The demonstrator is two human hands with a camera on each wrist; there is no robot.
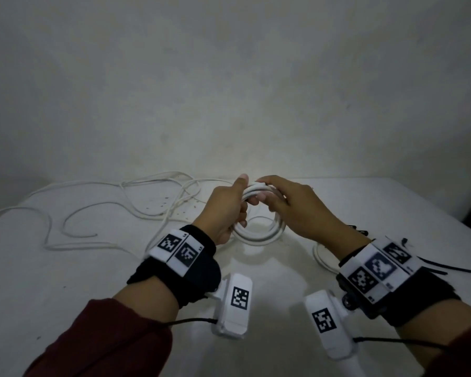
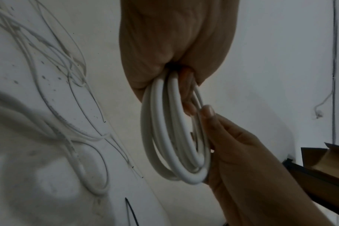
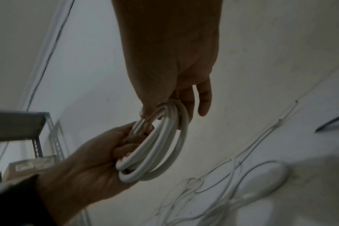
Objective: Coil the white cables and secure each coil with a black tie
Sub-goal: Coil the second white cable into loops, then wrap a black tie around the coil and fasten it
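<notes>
A coil of white cable (image 1: pixel 259 232) hangs upright just above the white table (image 1: pixel 65 281), held between both hands. My left hand (image 1: pixel 242 197) grips its left side, with the fingers curled through the loops (image 2: pixel 170 137). My right hand (image 1: pixel 261 191) pinches the top of the coil (image 3: pixel 161 145) between thumb and fingers. No tie shows on the coil. Several black ties (image 1: pixel 443 268) lie on the table to the right, behind my right wrist. Loose white cables (image 1: pixel 120 202) sprawl over the table's left half.
Another white cable loop (image 1: pixel 321 257) lies on the table, partly hidden under my right wrist. A plain wall stands close behind the table. A cardboard box (image 2: pixel 329 160) sits off the table's right edge and a metal shelf (image 3: pixel 37 126) stands to the left.
</notes>
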